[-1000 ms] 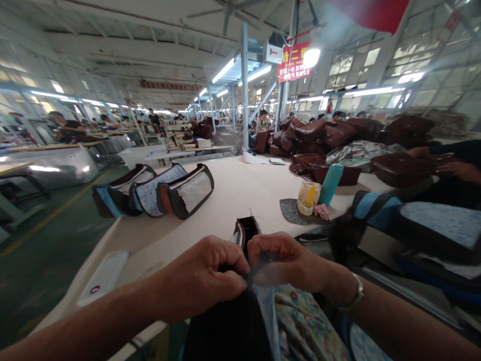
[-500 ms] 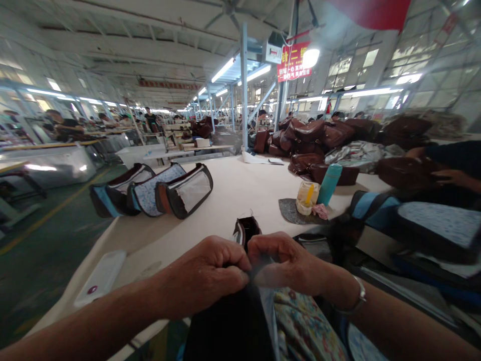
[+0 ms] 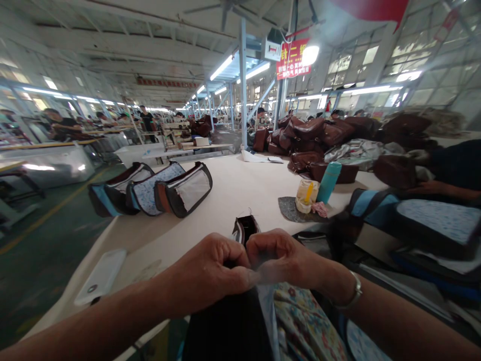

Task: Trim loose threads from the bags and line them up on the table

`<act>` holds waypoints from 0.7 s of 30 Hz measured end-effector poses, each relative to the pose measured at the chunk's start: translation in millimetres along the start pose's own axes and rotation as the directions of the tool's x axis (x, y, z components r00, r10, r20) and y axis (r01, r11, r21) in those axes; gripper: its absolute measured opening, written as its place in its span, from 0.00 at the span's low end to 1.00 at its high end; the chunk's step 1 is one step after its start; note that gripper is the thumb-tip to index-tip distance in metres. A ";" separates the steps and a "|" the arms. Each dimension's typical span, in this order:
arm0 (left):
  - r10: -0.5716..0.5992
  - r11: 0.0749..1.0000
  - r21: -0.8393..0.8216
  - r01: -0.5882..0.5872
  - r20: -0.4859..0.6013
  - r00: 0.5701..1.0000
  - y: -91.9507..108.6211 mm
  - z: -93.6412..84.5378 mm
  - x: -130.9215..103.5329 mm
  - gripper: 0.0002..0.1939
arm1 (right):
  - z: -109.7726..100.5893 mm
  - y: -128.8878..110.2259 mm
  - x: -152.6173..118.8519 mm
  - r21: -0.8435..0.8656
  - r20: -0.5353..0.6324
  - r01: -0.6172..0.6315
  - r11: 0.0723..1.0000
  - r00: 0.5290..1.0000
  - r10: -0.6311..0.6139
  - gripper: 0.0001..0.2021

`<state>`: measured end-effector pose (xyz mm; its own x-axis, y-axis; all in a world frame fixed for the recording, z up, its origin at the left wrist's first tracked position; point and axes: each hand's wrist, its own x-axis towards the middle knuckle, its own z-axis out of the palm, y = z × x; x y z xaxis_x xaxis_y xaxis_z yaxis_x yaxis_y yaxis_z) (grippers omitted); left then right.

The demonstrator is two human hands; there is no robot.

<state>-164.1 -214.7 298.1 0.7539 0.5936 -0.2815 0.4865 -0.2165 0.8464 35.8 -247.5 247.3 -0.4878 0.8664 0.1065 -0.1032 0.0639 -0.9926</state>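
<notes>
My left hand and my right hand meet at the centre, thumbs and forefingers pinched together on the upper edge of a black fabric bag. The two thumb tips touch or nearly touch. A pale lining shows on the bag's right side. Beyond my fingers its far end stands up open, dark inside, with a pale strip on the left and loose threads on top. My fingers hide the exact spot they grip. A bracelet circles my right wrist, and flowered cloth lies below it.
Several part-made bags stand at the table's left. A white plastic tray lies nearer. To the right are a teal bottle, a wrapped jar and stacked bags. Brown bags are heaped behind, near a co-worker's arm.
My left thumb has moved right, towards my right thumb; both hands keep their pinch. The co-worker's hand at right has shifted lower. The view has tilted slightly.
</notes>
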 end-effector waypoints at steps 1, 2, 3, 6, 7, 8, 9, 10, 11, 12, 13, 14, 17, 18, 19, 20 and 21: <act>-0.010 1.000 -0.006 0.010 -0.017 1.000 -0.2 1.2 0.9 0.10 | -0.3 -0.1 0.1 0.005 0.000 -0.010 1.000 1.000 0.010 0.08; -0.022 1.000 -0.011 0.022 -0.029 0.999 -0.6 2.4 1.7 0.08 | -0.5 -0.3 0.2 0.011 -0.002 -0.022 1.000 1.000 0.022 0.09; -0.034 0.999 -0.022 0.034 -0.035 0.999 -1.1 3.5 2.4 0.07 | -0.6 -0.4 0.4 0.019 -0.005 -0.033 0.999 0.999 0.033 0.09; -0.068 0.996 -0.062 0.065 -0.052 0.996 -3.5 6.1 3.8 0.05 | -0.2 -1.2 1.4 0.039 -0.012 -0.057 0.998 0.998 0.057 0.09; -0.075 0.995 -0.074 0.071 -0.059 0.995 -4.2 6.6 3.9 0.05 | 0.0 -1.6 1.9 0.038 -0.014 -0.058 0.998 0.998 0.059 0.08; -0.083 0.993 -0.084 0.077 -0.066 0.994 -4.7 6.9 3.8 0.05 | 0.4 -2.0 2.4 0.027 -0.017 -0.056 0.998 0.998 0.057 0.08; -0.089 0.992 -0.092 0.083 -0.071 0.993 -4.8 7.0 3.4 0.05 | 0.7 -2.5 2.9 0.010 -0.024 -0.054 0.998 0.998 0.054 0.08; -0.096 0.992 -0.094 0.089 -0.074 0.993 -4.5 6.7 2.7 0.04 | 0.9 -2.8 3.3 -0.011 -0.030 -0.053 0.999 0.998 0.053 0.08; -0.101 0.991 -0.095 0.094 -0.071 0.992 -3.8 6.2 1.8 0.05 | 1.1 -3.1 3.6 -0.032 -0.037 -0.052 0.998 0.998 0.051 0.08; -0.107 0.990 -0.094 0.100 -0.064 0.992 -2.7 5.4 0.9 0.05 | 1.2 -3.3 3.9 -0.047 -0.039 -0.054 0.997 0.998 0.052 0.07; -0.112 0.990 -0.092 0.107 -0.055 0.992 -1.3 4.5 -0.2 0.05 | 1.2 -3.3 4.1 -0.054 -0.037 -0.059 0.997 0.998 0.057 0.07; -0.113 0.990 -0.089 0.109 -0.044 0.993 0.1 3.6 -1.1 0.06 | 1.1 -3.2 4.2 -0.053 -0.033 -0.066 0.996 0.997 0.064 0.07; -0.098 0.992 -0.089 0.094 -0.042 0.994 3.6 2.0 -2.3 0.08 | 0.2 -2.4 4.7 -0.024 -0.014 -0.065 0.998 0.998 0.065 0.07; -0.098 0.993 -0.077 0.094 -0.053 0.994 4.0 1.9 -1.9 0.10 | -0.2 -2.2 5.0 -0.013 -0.008 -0.061 0.998 0.998 0.061 0.07; -0.101 0.994 -0.059 0.097 -0.064 0.993 4.1 2.1 -1.2 0.12 | -0.4 -2.1 5.2 -0.004 -0.007 -0.059 0.998 0.998 0.059 0.06; -0.106 0.994 -0.039 0.104 -0.072 0.992 3.9 2.4 -0.3 0.12 | -0.6 -2.1 5.5 0.005 -0.009 -0.062 0.998 0.998 0.062 0.06; -0.114 0.993 -0.023 0.113 -0.077 0.990 3.6 2.7 0.9 0.10 | -0.7 -2.2 5.8 0.012 -0.013 -0.070 0.997 0.997 0.070 0.06</act>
<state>-160.5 -217.1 299.6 0.6574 0.6721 -0.3409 0.5579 -0.1299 0.8197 33.8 -242.3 250.1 -0.4826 0.8751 0.0362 -0.0795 -0.0026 -0.9968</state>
